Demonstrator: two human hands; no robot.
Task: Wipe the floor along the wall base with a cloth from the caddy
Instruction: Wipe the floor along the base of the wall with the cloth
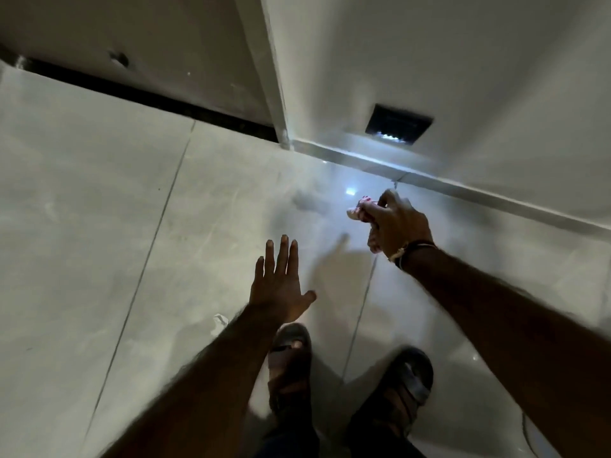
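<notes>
My right hand (395, 223) is closed around a bunched pink-and-white cloth (358, 209), held above the floor a short way in front of the wall base (463, 190). One end of the cloth sticks out to the left of the fist and another bit hangs below it. My left hand (277, 285) is stretched out flat over the floor tiles (99, 209), fingers apart, palm down, holding nothing. The caddy is not in view.
A white wall (463, 61) with a pale skirting runs diagonally at the right, with a dark recessed light (398, 124) low on it. A wall corner (281, 127) and a black strip (148, 100) lie behind. My sandalled feet (291, 358) stand below.
</notes>
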